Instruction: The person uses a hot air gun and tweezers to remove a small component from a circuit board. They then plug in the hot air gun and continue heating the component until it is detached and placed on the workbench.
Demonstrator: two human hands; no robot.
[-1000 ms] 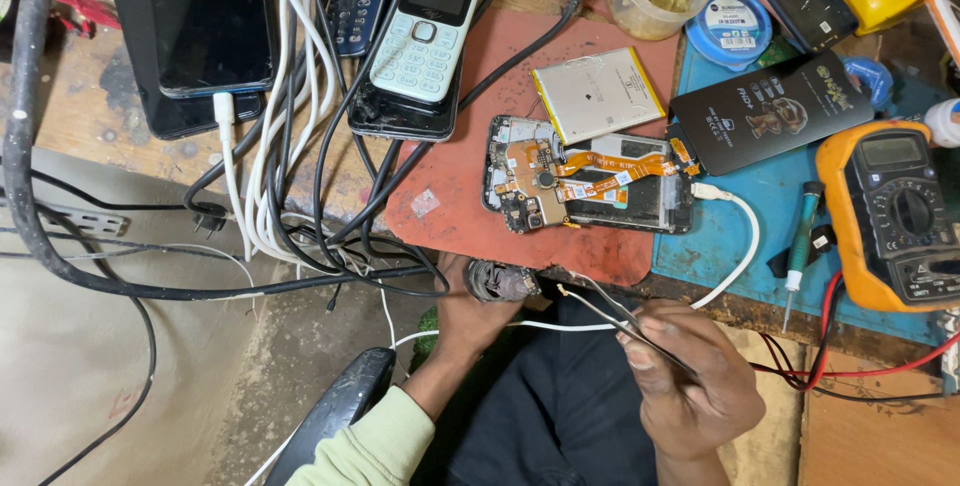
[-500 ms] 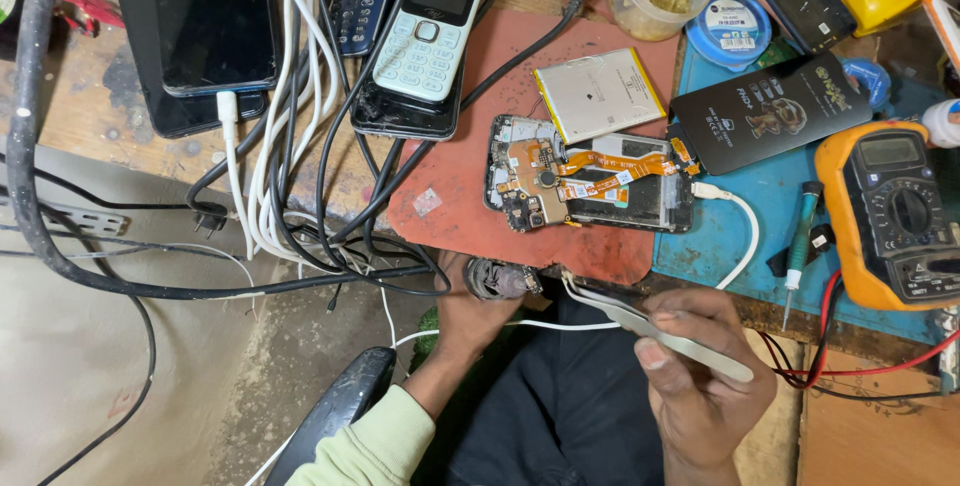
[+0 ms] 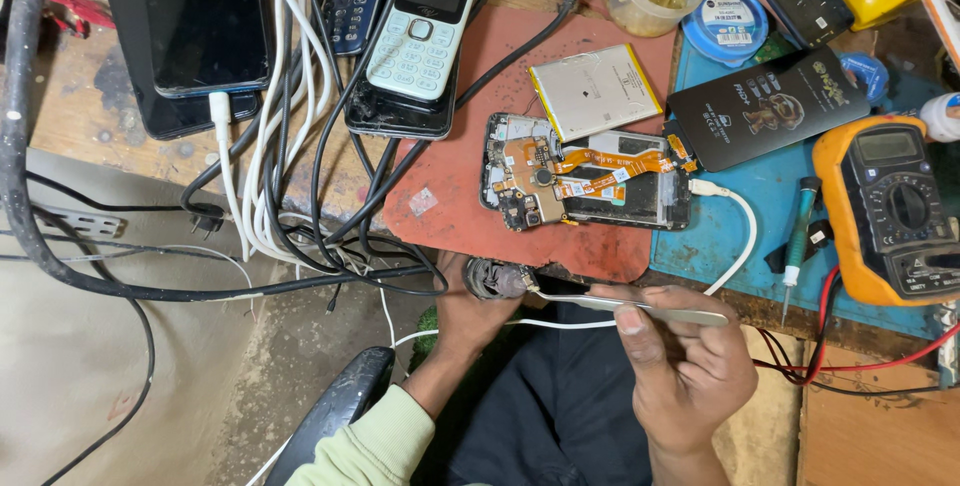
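My left hand [image 3: 478, 318] grips a small dark round part [image 3: 497, 279] at the near edge of the red mat [image 3: 460, 176]. My right hand [image 3: 680, 366] pinches metal tweezers [image 3: 640, 308], held level, with the tips pointing left against that part. Just beyond both hands an opened phone [image 3: 585, 186] with orange flex cables lies on the mat. A white cable [image 3: 740, 236] plugs into its right end.
A flat battery [image 3: 597, 89], a keypad phone [image 3: 425, 21], a dark smartphone [image 3: 200, 26] and a tangle of cables [image 3: 290, 166] lie on the bench. A yellow multimeter [image 3: 895, 211], a green screwdriver [image 3: 798, 236] and a black box [image 3: 768, 106] sit right.
My right hand has turned the tweezers from slanting downward to level and brought the tips left to the dark part. My left hand has stayed put.
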